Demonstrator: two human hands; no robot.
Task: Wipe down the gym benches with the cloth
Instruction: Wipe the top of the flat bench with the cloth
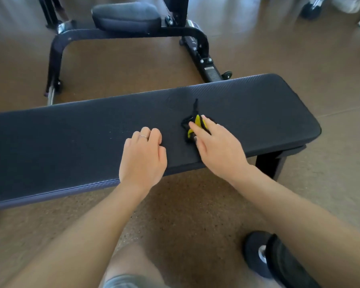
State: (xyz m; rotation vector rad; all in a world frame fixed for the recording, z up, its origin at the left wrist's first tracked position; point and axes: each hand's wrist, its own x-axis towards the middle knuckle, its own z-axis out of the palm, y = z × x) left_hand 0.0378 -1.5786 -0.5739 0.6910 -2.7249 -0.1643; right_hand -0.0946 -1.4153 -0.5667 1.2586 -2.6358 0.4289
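A gym: padded flat bench (71, 138), seat machine (126, 17) behind, dumbbell (258, 252) on speckled rubber floor (185, 204).
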